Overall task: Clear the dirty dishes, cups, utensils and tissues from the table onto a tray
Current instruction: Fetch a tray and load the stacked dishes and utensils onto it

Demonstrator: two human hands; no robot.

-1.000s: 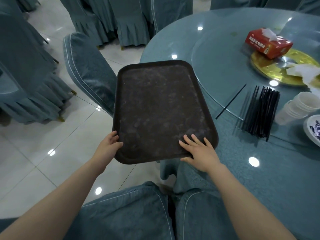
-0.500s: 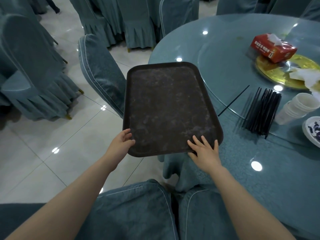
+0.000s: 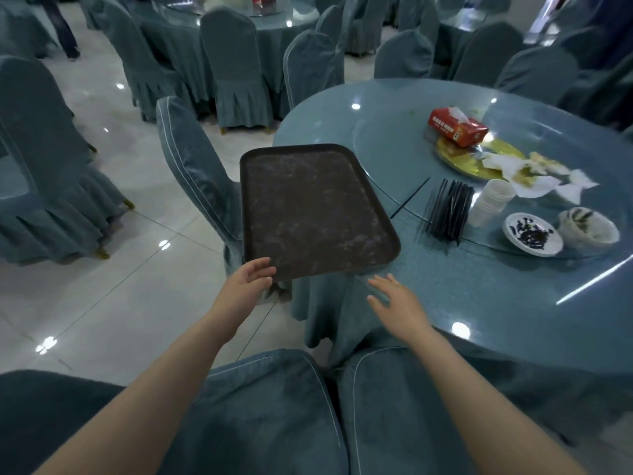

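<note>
My left hand (image 3: 251,281) grips the near left corner of the tray (image 3: 315,210), thumb on top, fingers curled under the rim. My right hand (image 3: 394,298) is off it, fingers spread and relaxed, hovering just beside the near right edge, holding nothing. The tray is bare, lying partly on the table (image 3: 479,303) edge with its left side hanging out over the chair (image 3: 195,166).

Everything to clear sits to the right: loose black chopsticks (image 3: 447,212), one stray stick nearer the tray, a stack of paper cups (image 3: 489,202) just beside them, a small plate (image 3: 532,234) with dark scraps, a bowl (image 3: 589,229), crumpled tissues (image 3: 534,176) on the gold dish (image 3: 459,156), and a red tissue box (image 3: 457,126).

My read: seat the tray first. I'd push it fully onto the table so it can't tip off the edge, keep the left hand steadying it, then send the right hand for the chopsticks, gathering them as a bundle since they'd roll on glass.
</note>
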